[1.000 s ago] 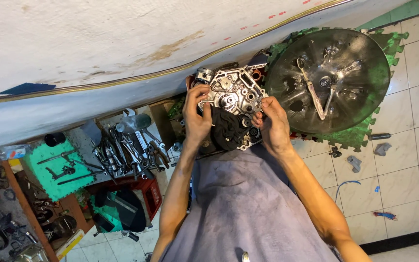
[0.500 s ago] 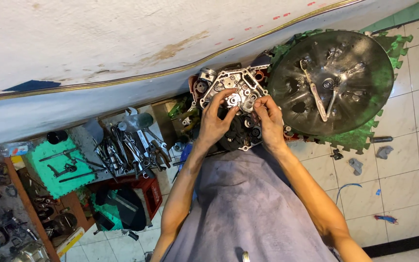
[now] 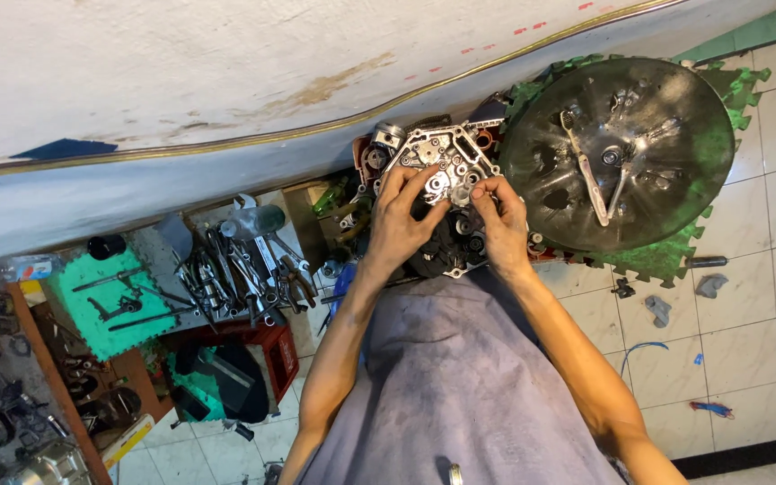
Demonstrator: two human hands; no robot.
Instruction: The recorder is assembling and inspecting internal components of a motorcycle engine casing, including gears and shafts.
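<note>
Fingers of both hands meet over the middle of a silver engine case [image 3: 442, 157] that sits between the person's knees and the pale wall. The left hand [image 3: 403, 224] lies across the lower left part of the case, its fingers [image 3: 419, 184] stretched forward and only slightly curled, the tips resting on the bright metal near the centre. The right hand [image 3: 500, 224] comes in beside it on the case's right half, with its fingers [image 3: 487, 189] bent and drawn close together, thumb toward forefinger, as if pinching a small part against the case; the view is too small to tell whether anything is actually held between them. The two hands nearly touch at the fingertips.

The case is a flat, pale casting with several round holes and bosses, and darker greasy parts show under its lower edge, beneath the palms. A short silver cylinder [image 3: 388, 136] stands at the case's upper left corner.

Just to the right of the case lies a large dark round tray [image 3: 675, 180], oily and shiny, resting on a green foam mat [image 3: 666, 260] with toothed edges. A long tool [image 3: 586, 175] lies across the tray's middle. To the left of the case, well apart from it, a heap of wrenches and pliers [image 3: 244, 274] lies spread out, and farther left is another green mat [image 3: 105, 301] with a few tools on it. Below the wrenches is a red crate [image 3: 267, 355].
</note>
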